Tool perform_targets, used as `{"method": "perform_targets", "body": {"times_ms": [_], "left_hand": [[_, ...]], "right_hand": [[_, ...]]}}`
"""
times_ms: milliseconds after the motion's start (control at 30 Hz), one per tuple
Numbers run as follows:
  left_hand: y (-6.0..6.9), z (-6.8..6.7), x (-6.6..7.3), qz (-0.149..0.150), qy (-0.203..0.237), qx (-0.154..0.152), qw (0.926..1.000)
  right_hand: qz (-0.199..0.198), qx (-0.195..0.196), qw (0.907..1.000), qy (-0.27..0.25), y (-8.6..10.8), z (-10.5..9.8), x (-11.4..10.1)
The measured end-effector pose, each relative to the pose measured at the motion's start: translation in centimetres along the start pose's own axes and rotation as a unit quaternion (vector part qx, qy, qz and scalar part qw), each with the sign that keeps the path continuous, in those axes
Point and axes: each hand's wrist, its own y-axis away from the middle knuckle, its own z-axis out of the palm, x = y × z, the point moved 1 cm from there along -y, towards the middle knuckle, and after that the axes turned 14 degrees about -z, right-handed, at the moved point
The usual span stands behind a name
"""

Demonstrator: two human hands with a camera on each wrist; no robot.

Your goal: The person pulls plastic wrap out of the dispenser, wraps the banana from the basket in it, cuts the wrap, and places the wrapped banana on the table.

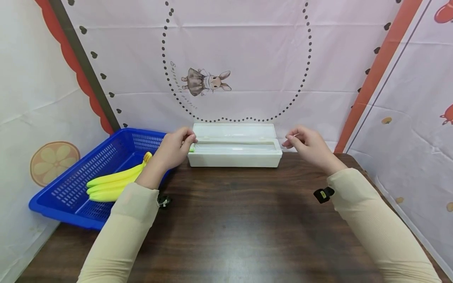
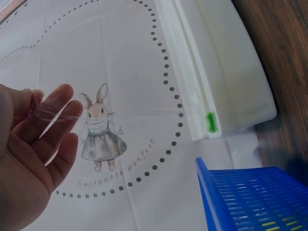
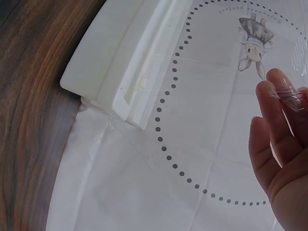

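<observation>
At the back of the table a long white cling film dispenser (image 1: 235,160) stands with its lid (image 1: 233,129) raised. My left hand (image 1: 174,148) is by its left end, thumb and fingers pinching a bunched edge of clear cling film (image 2: 54,114). By the right end, my right hand (image 1: 310,148) pinches the opposite side of the film, gathered at the fingertips in the right wrist view. Between the hands the sheet is transparent and hard to make out. A green slider (image 2: 211,122) sits on the dispenser's left end.
A blue plastic basket (image 1: 63,177) stands on the left of the brown wooden table (image 1: 226,220), partly behind my left arm. Inside lies a bunch of yellow bananas (image 1: 118,181). A printed cloth (image 1: 247,70) with a rabbit picture hangs close behind the dispenser.
</observation>
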Motion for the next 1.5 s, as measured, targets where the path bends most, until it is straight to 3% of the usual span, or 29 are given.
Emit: {"method": "perform_targets", "body": {"times_ms": [300,900,1300,1500], "left_hand": [[1.3,-0.2,0.3,-0.003,-0.013,0.004,0.9999],[4.1,0.3,-0.2,0.042,-0.022,0.019,0.9987],[5.4,0.4,-0.4,0.026,-0.033,0.0,0.9991],[6.0,0.6,-0.4,0.024,-0.035,-0.003,0.9991]], "right_hand": [[-0.002,0.005,1.0,-0.008,0.8,0.1,-0.4],[-0.022,0.005,0.9994,-0.028,3.2,0.6,-1.1],[-0.033,0.005,0.9987,-0.039,4.6,1.1,-1.4],[-0.02,0.0,0.9994,-0.029,5.5,1.5,-1.3]]}}
